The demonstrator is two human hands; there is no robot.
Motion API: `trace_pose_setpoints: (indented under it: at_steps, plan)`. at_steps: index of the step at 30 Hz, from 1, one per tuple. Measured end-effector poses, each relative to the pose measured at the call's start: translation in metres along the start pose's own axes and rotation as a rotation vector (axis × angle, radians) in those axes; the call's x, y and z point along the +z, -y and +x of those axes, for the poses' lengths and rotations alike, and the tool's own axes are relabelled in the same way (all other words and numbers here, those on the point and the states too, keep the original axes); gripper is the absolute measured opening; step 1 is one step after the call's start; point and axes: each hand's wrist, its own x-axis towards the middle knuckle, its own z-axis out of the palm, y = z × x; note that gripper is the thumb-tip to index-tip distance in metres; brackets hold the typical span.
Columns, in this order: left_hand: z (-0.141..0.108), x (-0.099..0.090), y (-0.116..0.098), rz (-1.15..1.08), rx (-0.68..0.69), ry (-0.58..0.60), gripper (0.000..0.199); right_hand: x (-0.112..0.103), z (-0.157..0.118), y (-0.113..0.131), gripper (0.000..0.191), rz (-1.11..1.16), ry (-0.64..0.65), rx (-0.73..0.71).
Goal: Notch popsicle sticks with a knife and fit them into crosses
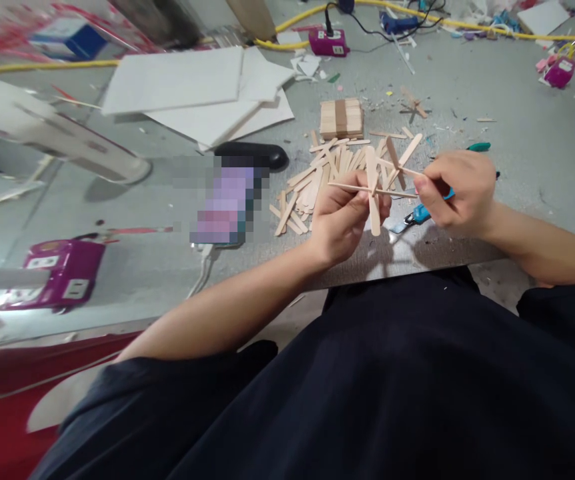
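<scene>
Both my hands hold a small assembly of wooden craft sticks [374, 215] in front of me, with blades crossing like two propellers. My left hand [340, 223] is closed around its left part, fingers behind the near cross. The thumb and fingers of my right hand [455, 193] pinch stick ends at its right side. Below the right hand lies a blue utility knife [420, 213] on the table. Loose craft sticks [312, 183] are heaped behind my left hand, and a banded bundle of craft sticks [341, 120] stands just beyond them.
A phone [225, 203] with a blurred screen and a cable lies left of the hands, before a black case [267, 155]. White foam boards [177, 83] are stacked behind. Purple power sockets [62, 270] sit at left and at the back. A crossed stick piece [414, 107] lies far right.
</scene>
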Motion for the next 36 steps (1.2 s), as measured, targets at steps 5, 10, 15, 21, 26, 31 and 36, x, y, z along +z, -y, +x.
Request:
trace_pose_setpoints:
  at_steps: [5,10,15,21,26,31,36]
  plan:
    - [0.01,-0.023,-0.003,0.273,0.101,0.22,0.057,-0.004,0.008,-0.011,0.03,0.115,-0.17,-0.004]
    - [0.033,-0.047,-0.001,0.773,0.021,0.687,0.036,0.005,0.003,-0.025,0.028,0.248,-0.292,0.134]
    - [0.037,-0.047,0.012,1.164,0.106,0.602,0.012,0.019,-0.009,-0.029,0.028,0.461,-0.271,0.227]
    - [0.029,-0.05,0.007,1.244,0.222,0.331,0.046,0.027,-0.011,-0.021,0.024,0.637,-0.228,0.238]
    - [0.021,-0.048,0.003,0.8,0.632,0.231,0.03,0.019,-0.007,-0.014,0.025,0.511,-0.172,0.176]
    - [0.018,-0.041,0.013,0.671,0.656,0.204,0.043,0.012,-0.005,-0.009,0.032,0.465,-0.124,0.189]
    - [0.02,-0.034,0.02,0.728,0.734,0.097,0.038,0.023,-0.012,-0.017,0.046,0.573,0.02,0.281]
